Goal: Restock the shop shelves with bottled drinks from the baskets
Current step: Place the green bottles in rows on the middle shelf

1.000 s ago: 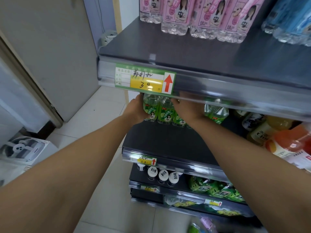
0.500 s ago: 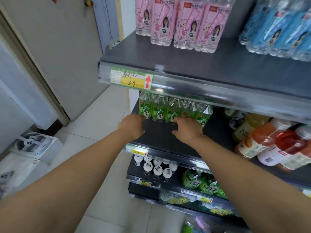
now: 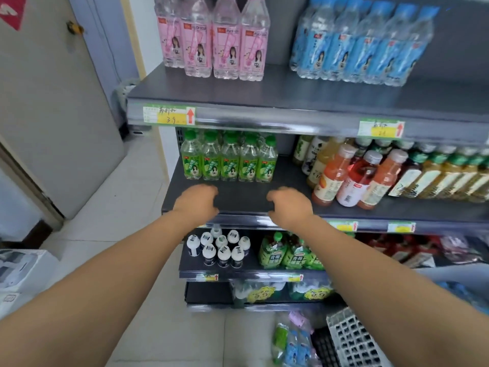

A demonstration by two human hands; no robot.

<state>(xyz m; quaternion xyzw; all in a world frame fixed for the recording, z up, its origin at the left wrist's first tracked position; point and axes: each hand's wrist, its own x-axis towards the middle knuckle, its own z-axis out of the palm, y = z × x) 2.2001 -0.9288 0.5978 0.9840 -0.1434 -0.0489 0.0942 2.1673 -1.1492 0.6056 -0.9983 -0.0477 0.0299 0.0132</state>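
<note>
Several green-labelled bottles stand in a row at the back left of the second dark shelf. My left hand and my right hand hover over that shelf's front edge, fingers curled downward, holding nothing, well short of the green bottles. A grey plastic basket sits on the floor at the lower right, with loose green, blue and pink bottles beside it.
Pink bottles and blue bottles fill the top shelf. Orange and tea bottles crowd the second shelf's right side. White-capped bottles and green packs sit below. A door and white boxes are to the left.
Both hands let go of the green bottles and drew back to the shelf's front edge. The view pulled back and up, showing more of the shelves and the basket.
</note>
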